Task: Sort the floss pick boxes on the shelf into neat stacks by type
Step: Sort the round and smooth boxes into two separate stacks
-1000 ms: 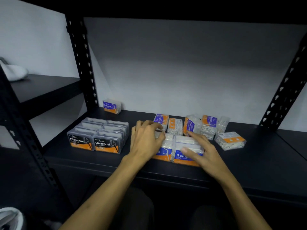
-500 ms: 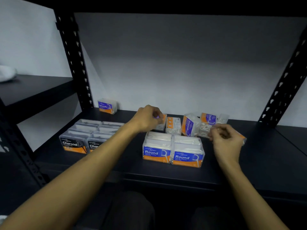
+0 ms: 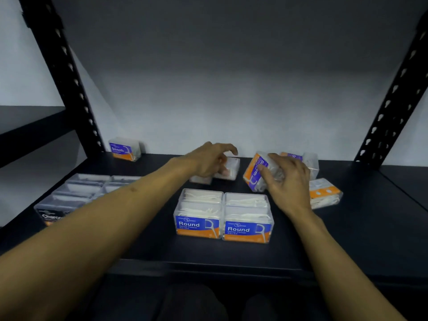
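Presently, the right hand [image 3: 286,179] clamps a tilted clear plastic "Smooth" floss box with blue-and-orange label [image 3: 256,173], right of centre frame. The left hand [image 3: 209,162] curls over a clear, white-filled box [image 3: 228,169] at centre; whether it grips cannot be told. Risk: the hard, slick, rectangular casing could slip from the grip and knock the 2 clear "Round" box stacks [image 3: 223,217] below out of line. Grey "Charcoal" boxes [image 3: 76,193] sit lower left; 1 lone "Smooth" box [image 3: 124,149] stands upper left on the matte black metal shelf [image 3: 347,239].
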### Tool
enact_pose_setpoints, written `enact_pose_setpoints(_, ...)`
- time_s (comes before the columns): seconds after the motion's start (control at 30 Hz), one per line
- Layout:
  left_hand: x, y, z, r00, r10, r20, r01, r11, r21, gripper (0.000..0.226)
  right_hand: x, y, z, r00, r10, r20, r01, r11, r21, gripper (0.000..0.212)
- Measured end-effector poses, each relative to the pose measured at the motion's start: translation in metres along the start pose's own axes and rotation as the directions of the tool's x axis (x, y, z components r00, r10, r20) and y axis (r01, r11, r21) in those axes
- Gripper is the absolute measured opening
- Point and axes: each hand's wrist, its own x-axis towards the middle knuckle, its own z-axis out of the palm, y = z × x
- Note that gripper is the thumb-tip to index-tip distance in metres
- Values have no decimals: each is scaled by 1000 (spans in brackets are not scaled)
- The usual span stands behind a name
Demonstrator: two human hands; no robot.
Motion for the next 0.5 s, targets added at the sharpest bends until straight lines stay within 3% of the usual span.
enact_pose_setpoints(0.13,8,-13,-22,997,26,-73,-38,984,-174,30,-1,-2,1,1000,-22,-7,22,999,-38,52)
enact_pose_setpoints(0.33,13,-26,-20,996,-62,-71,31,926,-377,32,-8,-12,-4,993,-113,-28,113,994,-2,45)
enact_pose_setpoints(0.5,16,-15,-17,997,-15,-75,-14,925,-380,37,-11,-19,-15,988,-100,114,92,993,69,49)
